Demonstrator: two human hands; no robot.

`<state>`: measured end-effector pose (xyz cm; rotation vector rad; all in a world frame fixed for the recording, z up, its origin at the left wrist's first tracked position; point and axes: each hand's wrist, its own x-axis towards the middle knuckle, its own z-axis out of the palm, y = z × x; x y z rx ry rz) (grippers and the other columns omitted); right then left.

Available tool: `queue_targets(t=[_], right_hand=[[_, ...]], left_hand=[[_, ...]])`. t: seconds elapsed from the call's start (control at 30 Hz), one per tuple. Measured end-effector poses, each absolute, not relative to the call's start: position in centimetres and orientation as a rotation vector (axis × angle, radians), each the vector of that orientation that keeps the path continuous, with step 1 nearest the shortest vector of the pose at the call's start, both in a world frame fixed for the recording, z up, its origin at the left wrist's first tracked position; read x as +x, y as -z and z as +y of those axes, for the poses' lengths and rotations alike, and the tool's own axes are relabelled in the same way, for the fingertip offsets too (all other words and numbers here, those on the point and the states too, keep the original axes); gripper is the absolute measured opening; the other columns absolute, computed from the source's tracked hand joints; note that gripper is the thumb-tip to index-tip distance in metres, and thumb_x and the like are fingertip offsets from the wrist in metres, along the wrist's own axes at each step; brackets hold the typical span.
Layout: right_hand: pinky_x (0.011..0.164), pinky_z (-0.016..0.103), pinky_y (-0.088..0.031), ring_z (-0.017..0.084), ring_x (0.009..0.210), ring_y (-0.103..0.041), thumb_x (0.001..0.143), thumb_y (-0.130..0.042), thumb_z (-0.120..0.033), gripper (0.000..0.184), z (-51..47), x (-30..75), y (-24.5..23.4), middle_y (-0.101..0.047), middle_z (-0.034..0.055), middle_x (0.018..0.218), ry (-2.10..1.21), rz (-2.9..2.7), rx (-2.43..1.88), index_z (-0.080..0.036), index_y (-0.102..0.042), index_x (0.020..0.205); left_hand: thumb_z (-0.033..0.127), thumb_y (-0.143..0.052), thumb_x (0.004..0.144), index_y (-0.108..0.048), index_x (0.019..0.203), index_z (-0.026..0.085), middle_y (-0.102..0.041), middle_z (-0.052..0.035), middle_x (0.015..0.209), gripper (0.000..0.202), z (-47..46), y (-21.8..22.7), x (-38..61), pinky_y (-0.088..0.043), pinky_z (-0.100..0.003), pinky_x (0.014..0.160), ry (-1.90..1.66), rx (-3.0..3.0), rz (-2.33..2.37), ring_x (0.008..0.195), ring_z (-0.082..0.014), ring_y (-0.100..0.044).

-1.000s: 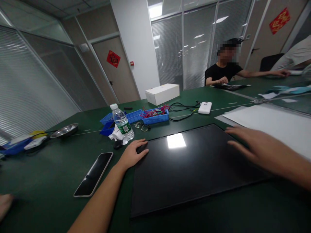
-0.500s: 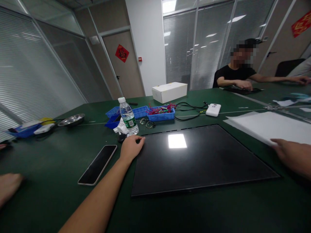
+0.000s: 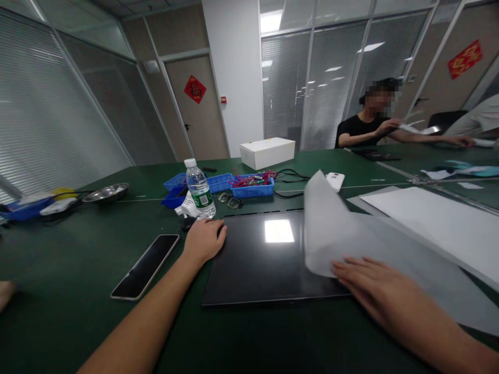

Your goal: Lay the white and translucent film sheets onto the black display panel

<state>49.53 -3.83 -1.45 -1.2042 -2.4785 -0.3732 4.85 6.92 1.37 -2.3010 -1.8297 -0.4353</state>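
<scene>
A flat black screen panel (image 3: 249, 270) lies on the green table with a bright ceiling reflection on it. My left hand (image 3: 205, 239) is at its far left corner, fingers curled against the edge. With its fingers closed on the near-left edge of a translucent sheet (image 3: 390, 241), my right hand (image 3: 374, 283) is over the panel's right part. The sheet's far-left corner stands up in a curl, and its body covers the panel's right side. A phone (image 3: 146, 267) lies left of my left forearm. Behind that hand stands a water bottle (image 3: 200, 189).
White sheets (image 3: 440, 213) lie on the right. Behind the panel are glasses (image 3: 233, 201), a blue tray of wires (image 3: 253, 189), a white box (image 3: 268, 153) and cables. A metal dish (image 3: 107, 193) sits left. Across the table, a person (image 3: 366, 130) handles a pale strip.
My right hand has moved left from the sheet stack, drawing a translucent sheet over the panel's right part. My left hand stays at the corner. The person across has raised a hand.
</scene>
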Motion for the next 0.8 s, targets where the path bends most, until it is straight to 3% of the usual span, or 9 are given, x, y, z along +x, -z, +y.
queue_targets(t=[0.13, 0.23, 0.47, 0.6, 0.67, 0.77, 0.8], right_hand=[[0.105, 0.044, -0.06, 0.022, 0.129, -0.063, 0.104, -0.045, -0.03, 0.041, -4.5, 47.2, 1.0, -0.06, -0.0036, 0.142, 0.31, -2.6, -1.091, -0.035, -0.067, 0.138], [0.108, 0.047, -0.058, 0.023, 0.134, -0.059, 0.106, -0.044, -0.035, 0.042, -4.7, 47.1, 0.3, -0.054, -0.0037, 0.147, 0.257, -2.631, -1.07, -0.035, -0.061, 0.145], [0.121, 0.052, -0.046, 0.023, 0.147, -0.044, 0.108, -0.044, -0.041, 0.048, -5.2, 46.3, -0.8, -0.041, -0.0047, 0.158, -0.028, -2.77, -1.036, -0.039, -0.047, 0.155], [0.125, 0.058, -0.036, 0.028, 0.153, -0.034, 0.104, -0.052, -0.047, 0.05, -3.5, 49.0, -1.8, -0.027, -0.0013, 0.167, 0.144, -2.689, -0.981, -0.041, -0.049, 0.154], [0.127, 0.057, -0.032, 0.029, 0.154, -0.033, 0.104, -0.049, -0.048, 0.05, -1.6, 52.5, -2.1, -0.029, 0.0009, 0.167, 0.275, -2.519, -1.152, -0.037, -0.053, 0.152], [0.129, 0.047, -0.028, 0.025, 0.155, -0.031, 0.106, -0.037, -0.055, 0.054, 1.1, 59.4, -2.0, -0.038, 0.0018, 0.162, 0.325, -2.197, -1.785, -0.028, -0.062, 0.146], [0.126, 0.049, -0.031, 0.029, 0.153, -0.033, 0.107, -0.032, -0.056, 0.06, 1.8, 61.7, -1.8, -0.043, 0.007, 0.159, 0.313, -2.09, -1.935, -0.022, -0.063, 0.145]], left_hand=[[0.035, -0.045, 0.098, -0.078, 0.113, 0.014, -0.075, -0.0229, 0.112, 0.041, 6.0, -2.5, 3.8, -0.044, -0.059, 0.103, 0.25, -2.186, -1.83, 0.113, -0.0435, -0.064], [0.038, -0.044, 0.097, -0.074, 0.118, 0.013, -0.071, -0.0241, 0.119, 0.044, 4.9, -2.8, 1.0, -0.047, -0.056, 0.098, -0.032, -1.969, -1.906, 0.115, -0.0435, -0.063], [0.08, -0.028, 0.092, -0.063, 0.134, 0.007, -0.066, -0.0319, 0.123, 0.091, 2.0, -1.5, -7.0, -0.053, -0.061, 0.082, -0.081, -1.558, -2.567, 0.11, -0.0517, -0.064], [0.084, -0.034, 0.088, -0.061, 0.137, 0.008, -0.065, -0.0309, 0.128, 0.094, 1.6, -1.2, -9.2, -0.054, -0.055, 0.084, -0.043, -1.615, -2.602, 0.111, -0.0481, -0.064], [0.081, -0.038, 0.087, -0.064, 0.132, 0.009, -0.067, -0.0286, 0.124, 0.089, 1.7, -1.0, -10.2, -0.054, -0.052, 0.084, -0.043, -1.632, -2.609, 0.107, -0.0445, -0.066], [0.075, -0.049, 0.084, -0.066, 0.127, 0.011, -0.071, -0.0236, 0.117, 0.079, 2.4, -0.2, -12.2, -0.055, -0.045, 0.078, -0.053, -1.703, -2.606, 0.098, -0.0384, -0.068], [0.073, -0.051, 0.083, -0.066, 0.127, 0.013, -0.073, -0.0215, 0.116, 0.076, 2.7, 0.2, -12.9, -0.056, -0.043, 0.076, -0.048, -1.723, -2.598, 0.096, -0.0373, -0.069]])
